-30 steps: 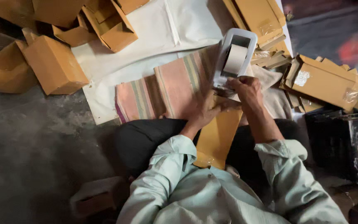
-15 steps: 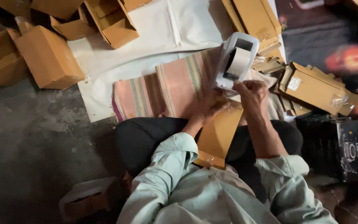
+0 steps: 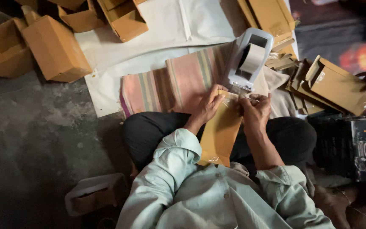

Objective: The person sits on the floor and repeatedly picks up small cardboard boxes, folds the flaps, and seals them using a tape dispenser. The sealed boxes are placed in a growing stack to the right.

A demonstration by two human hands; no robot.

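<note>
Person sits cross-legged on the floor, head view looking down. Both hands work the top end of a flat brown cardboard piece (image 3: 220, 135) that lies lengthwise over the lap, lower end near the shirt. Left hand (image 3: 209, 105) grips the piece's upper left corner, fingers curled narrow around the edge, thumb on top. Right hand (image 3: 255, 111) sits just beside it at the upper right corner, fingers pinched close on what looks like a strip of clear tape (image 3: 239, 96); strip is thin and shiny, hard to tell exactly where it ends. Grey tape dispenser (image 3: 249, 58) stands right above the hands on a striped pink cloth (image 3: 172, 85), roll visible in its frame, cutter end facing the hands and nearly touching the cardboard's top edge. Cloth lies partly over a white sheet (image 3: 157, 40) spread on the concrete floor (image 3: 34, 140). Folded brown boxes (image 3: 56, 48) are piled at upper left, well apart from the hands. Flat cardboard blanks (image 3: 337, 85) are stacked at right, near the right knee. Dark printed cartons (image 3: 363, 148) sit at far right. A small white tray (image 3: 96, 195) rests on the floor near the left elbow.
</note>
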